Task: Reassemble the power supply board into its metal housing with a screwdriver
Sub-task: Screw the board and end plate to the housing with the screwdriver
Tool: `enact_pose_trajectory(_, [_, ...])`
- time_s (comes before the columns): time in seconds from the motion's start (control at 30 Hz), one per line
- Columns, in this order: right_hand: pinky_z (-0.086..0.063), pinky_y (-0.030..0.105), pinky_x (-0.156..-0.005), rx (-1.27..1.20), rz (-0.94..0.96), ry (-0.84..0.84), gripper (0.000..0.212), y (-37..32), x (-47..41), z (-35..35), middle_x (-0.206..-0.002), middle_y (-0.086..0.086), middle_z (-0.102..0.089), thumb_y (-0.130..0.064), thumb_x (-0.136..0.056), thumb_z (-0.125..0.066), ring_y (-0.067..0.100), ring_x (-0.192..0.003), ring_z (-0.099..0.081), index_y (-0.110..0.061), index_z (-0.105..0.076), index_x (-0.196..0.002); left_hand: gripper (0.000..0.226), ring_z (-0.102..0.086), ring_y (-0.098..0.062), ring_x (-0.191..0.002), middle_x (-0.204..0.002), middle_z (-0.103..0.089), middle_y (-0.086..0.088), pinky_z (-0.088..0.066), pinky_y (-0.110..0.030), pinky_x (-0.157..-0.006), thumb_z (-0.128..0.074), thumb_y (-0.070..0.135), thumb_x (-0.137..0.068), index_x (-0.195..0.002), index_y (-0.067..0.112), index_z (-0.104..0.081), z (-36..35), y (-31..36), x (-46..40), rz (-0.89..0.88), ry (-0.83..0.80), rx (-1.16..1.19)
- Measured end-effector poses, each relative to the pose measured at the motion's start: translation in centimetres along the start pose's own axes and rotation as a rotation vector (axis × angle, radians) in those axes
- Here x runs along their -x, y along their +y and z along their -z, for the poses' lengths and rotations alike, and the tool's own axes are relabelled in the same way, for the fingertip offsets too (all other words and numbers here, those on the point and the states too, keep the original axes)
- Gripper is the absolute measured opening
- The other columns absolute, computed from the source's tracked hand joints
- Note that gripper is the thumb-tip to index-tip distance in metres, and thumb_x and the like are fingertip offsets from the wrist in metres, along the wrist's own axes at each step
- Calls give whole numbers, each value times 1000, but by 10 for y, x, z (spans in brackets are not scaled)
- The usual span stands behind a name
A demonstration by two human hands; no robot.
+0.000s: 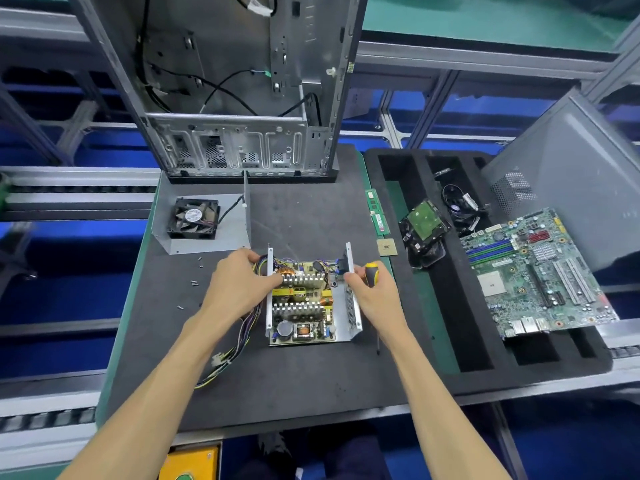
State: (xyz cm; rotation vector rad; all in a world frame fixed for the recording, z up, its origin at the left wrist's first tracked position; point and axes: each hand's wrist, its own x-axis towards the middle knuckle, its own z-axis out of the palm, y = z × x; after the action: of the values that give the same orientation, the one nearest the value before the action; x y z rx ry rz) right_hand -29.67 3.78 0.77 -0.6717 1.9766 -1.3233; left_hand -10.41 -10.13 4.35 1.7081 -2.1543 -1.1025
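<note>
The power supply board (302,303) sits inside its metal housing (353,306) on the mat. The left hand (239,284) presses it with curled fingers. The right hand (375,292) grips the screwdriver (371,273). The board is probably being seated; next, pick a screw (195,282).

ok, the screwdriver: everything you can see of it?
The screwdriver has a yellow-and-black handle, gripped in the right hand beside the metal housing's right wall. The handle end sticks up past the fingers; a thin dark shaft emerges below the wrist, pointing towards the person, over the dark mat. The tip is too small to read.
</note>
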Motion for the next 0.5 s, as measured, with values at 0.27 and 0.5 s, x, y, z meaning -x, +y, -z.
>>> enact_pose_trajectory(0.27, [-41, 8, -61, 9, 8, 24, 29, 9, -4, 0, -69, -19, -52, -15, -93, -72, -7, -62, -49, -14, -45, -82, 62, -54, -28, -115, -120, -61, -6, -44, -41, -92, -67, 60, -84, -127, 15, -59, 3, 20, 3, -318, 172, -452])
enact_pose_trajectory(0.5, [-43, 6, -64, -49, -37, 3, 28, 12, -7, -2, -65, -34, -59, -12, -93, -72, -14, -67, -56, -13, -45, -85, 56, -51, -23, -126, -135, -60, -2, -37, -40, -104, -64, 47, -92, -138, 18, -54, -55, 69, -16, -621, -171, -470])
